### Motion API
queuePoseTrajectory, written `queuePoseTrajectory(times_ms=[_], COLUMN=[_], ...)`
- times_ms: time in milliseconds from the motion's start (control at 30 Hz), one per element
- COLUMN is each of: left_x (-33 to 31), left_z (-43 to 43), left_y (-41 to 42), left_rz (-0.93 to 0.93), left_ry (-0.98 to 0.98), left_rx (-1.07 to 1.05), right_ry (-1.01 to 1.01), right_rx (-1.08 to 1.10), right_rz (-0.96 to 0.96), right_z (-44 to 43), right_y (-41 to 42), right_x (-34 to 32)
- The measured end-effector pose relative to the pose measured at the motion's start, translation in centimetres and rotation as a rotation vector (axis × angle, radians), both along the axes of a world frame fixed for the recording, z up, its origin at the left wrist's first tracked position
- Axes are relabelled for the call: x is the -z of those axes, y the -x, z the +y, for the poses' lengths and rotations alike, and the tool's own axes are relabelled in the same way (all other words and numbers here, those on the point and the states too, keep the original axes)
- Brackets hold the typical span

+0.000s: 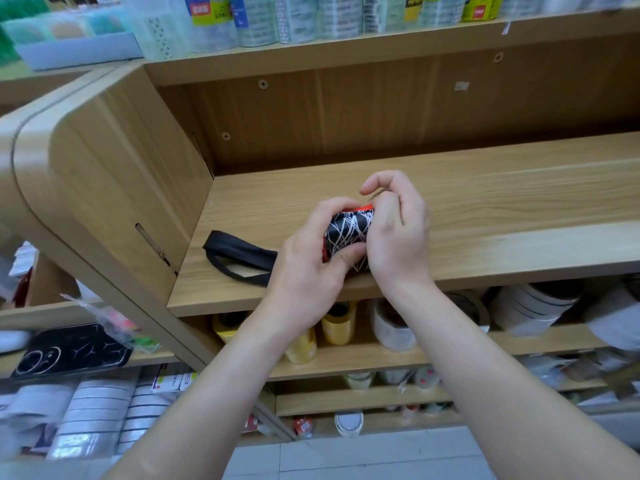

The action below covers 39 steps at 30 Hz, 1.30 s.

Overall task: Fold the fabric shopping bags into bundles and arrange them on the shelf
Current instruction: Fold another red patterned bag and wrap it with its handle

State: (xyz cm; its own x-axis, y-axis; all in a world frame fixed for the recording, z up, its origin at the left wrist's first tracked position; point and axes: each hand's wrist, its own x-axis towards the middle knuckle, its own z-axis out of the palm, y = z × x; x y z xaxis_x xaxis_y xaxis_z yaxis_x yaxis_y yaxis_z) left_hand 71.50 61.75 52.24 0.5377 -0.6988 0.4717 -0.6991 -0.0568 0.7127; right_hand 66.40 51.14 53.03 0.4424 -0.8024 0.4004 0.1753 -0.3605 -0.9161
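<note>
Both hands clamp the rolled bag bundle [348,233] just above the shelf [485,202] front: left hand [308,261] pins it vs unrolling, right hand [394,230] prob tucking the end, black handle strap [239,254] trailing left of grip.

Bright, even indoor light falls from above, and shadows are soft and faint. The wooden shelf board [485,209] carries a pale sheen in a broad band at centre right. The back panel [346,116] under the upper shelf lies in darker shade. Focus is sharpest mid-frame, on the left hand [308,268], the right hand [398,237] and the patterned bag bundle [349,233] they grip. Toward the borders things smear: packaged tape rolls [311,19] along the top, white rolls [97,410] at lower left. Wide-angle bowing curves the shelf end panel [86,168] at left.
</note>
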Motion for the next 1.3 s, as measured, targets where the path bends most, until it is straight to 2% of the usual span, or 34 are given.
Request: queuePoseTrajectory(times_ms=[133,267,333,400,433,533,600,733,800,900,933,1033,1133,1300], left_x=[0.2,0.4,0.5,0.3,0.2,0.1,-0.1,-1.4,-2.3,-2.9,-2.7,-0.7,0.4,0.8], left_z=[0.2,0.3,0.5,0.6,0.5,0.7,1.2,3.2,4.7,7.5,8.3,9.1,8.6,7.4], left_y=[-0.7,-0.8,-0.4,-0.1,0.0,-0.1,-0.2,-0.9,-1.8,-2.2,-2.0,-2.1,-2.8,-1.9], left_rz=[-0.155,-0.247,-0.303,-0.31,-0.314,-0.338,-0.322,-0.304,-0.433,-0.664,-0.701,-0.705,-0.724,-0.967], left_ry=[-0.021,-0.033,-0.025,-0.032,-0.049,-0.111,-0.176,-0.351,-0.294,-0.092,-0.102,-0.327,-0.469,-0.392], left_rx=[-0.056,-0.093,-0.079,-0.057,-0.056,-0.059,-0.003,0.034,-0.054,-0.193,-0.182,-0.167,-0.245,-0.311], right_ry=[0.04,0.251,0.34,0.404,0.502,1.013,1.189,1.096,1.036,1.1,1.123,1.132,1.099,1.043], right_rx=[-0.094,-0.437,-0.629,-0.725,-0.717,-0.485,-0.425,-0.51,-0.495,-0.438,-0.438,-0.462,-0.499,-0.533], right_rz=[0.104,0.496,0.614,0.739,0.832,1.165,1.17,1.091,1.082,1.08,1.067,1.007,0.977,1.015], right_z=[-0.4,-2.6,-3.4,-3.5,-3.5,-2.5,-1.8,-2.2,-2.9,-3.6,-3.6,-3.4,-3.3,-3.6], right_y=[0.1,1.3,2.8,4.1,4.4,4.3,3.8,3.4,3.5,4.0,4.2,4.4,4.5,4.3], right_x=[-0.4,-2.8,-4.2,-5.3,-5.5,-6.2,-6.5,-6.3,-5.9,-5.2,-5.1,-5.1,-5.3,-5.4])
